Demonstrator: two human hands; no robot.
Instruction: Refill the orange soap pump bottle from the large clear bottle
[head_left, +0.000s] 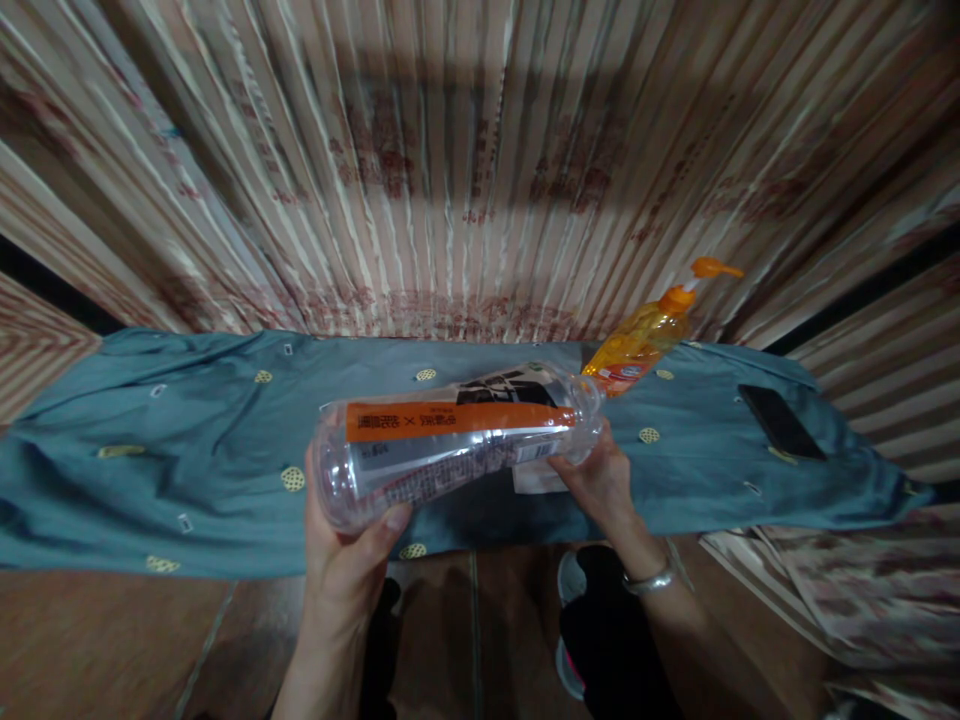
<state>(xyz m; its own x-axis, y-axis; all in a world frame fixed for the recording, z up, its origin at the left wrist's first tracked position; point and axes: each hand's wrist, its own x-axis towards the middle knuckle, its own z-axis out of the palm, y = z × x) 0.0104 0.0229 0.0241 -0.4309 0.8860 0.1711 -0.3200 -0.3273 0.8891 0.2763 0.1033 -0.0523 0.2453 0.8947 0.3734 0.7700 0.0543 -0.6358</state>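
A large clear plastic bottle (457, 437) with an orange, white and black label lies sideways in the air between my hands. My left hand (349, 545) is wrapped round its wide base, thumb in front. At the narrow neck end, my right hand (604, 475) grips the bottle, its fingers partly hidden behind it. No liquid shows inside. Just beyond the neck stands a pump bottle (636, 340) of yellow-orange liquid with an orange pump head. Part of a white paper-like piece (538, 478) shows below the bottle, beside my right hand.
A teal cloth with yellow pineapple-like prints (225, 450) covers the long narrow surface. A black phone (780, 420) lies on its right part. Striped, pleated curtains (465, 200) hang behind and at both sides. Below is a brown tiled floor (472, 640), where my feet show.
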